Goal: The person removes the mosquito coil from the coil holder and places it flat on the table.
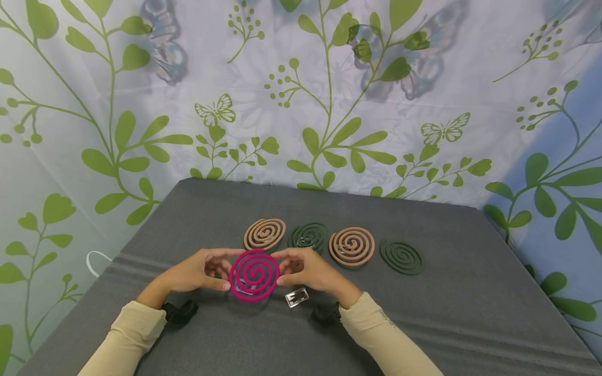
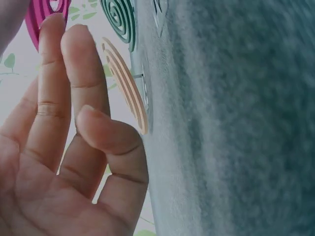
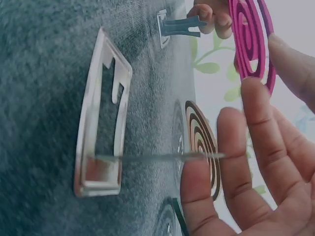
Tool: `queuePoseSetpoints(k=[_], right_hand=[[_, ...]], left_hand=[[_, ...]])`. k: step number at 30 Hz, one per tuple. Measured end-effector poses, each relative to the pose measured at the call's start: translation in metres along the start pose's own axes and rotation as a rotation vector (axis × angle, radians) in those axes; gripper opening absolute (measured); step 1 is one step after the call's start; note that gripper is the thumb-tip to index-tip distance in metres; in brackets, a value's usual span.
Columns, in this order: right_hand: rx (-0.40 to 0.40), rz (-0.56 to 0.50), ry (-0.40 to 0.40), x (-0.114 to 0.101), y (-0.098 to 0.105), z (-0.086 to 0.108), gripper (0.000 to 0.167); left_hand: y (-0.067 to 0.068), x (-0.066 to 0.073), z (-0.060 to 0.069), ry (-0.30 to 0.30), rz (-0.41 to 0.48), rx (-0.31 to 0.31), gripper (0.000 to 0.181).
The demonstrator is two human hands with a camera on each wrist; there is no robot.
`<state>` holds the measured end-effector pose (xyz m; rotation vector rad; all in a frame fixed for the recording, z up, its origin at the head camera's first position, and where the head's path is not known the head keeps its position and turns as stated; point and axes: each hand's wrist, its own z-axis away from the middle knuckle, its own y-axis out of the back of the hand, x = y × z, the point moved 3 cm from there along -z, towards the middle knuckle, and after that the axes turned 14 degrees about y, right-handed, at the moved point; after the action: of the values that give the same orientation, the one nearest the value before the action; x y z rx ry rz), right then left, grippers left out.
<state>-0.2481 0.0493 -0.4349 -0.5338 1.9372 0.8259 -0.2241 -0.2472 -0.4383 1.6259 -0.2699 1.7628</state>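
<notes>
Grey cloth (image 1: 244, 342), left hand (image 1: 194, 271) and right hand (image 1: 311, 269) pinching pink spiral coil (image 1: 256, 273), slotted shiny metal stand (image 3: 92, 118)

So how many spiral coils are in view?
5: pink coil held between left hand and right hand; behind, left to right, first tan coil, first green coil, second tan coil, second green coil.

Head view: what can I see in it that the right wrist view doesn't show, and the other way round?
Only the head view shows the person's cream sleeves and the full row of two tan coils and two green coils.

Only the right wrist view shows, side-on, the thin upright prong of the near metal stand.

Both show the pink coil held between the left hand and right hand, the grey cloth and the leafy backdrop.
</notes>
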Motion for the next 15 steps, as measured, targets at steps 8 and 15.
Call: queuePoseSetpoints(k=[8,15], right_hand=[[0.021,-0.072,0.047,0.001,0.005,0.004,0.054],[0.084,-0.113,0.033,-0.001,0.009,0.012,0.056]], left_hand=[[-0.005,0.003,-0.005,-0.059,0.018,0.002,0.074],[-0.011,0.007,-0.011,-0.075,0.006,0.049,0.075]])
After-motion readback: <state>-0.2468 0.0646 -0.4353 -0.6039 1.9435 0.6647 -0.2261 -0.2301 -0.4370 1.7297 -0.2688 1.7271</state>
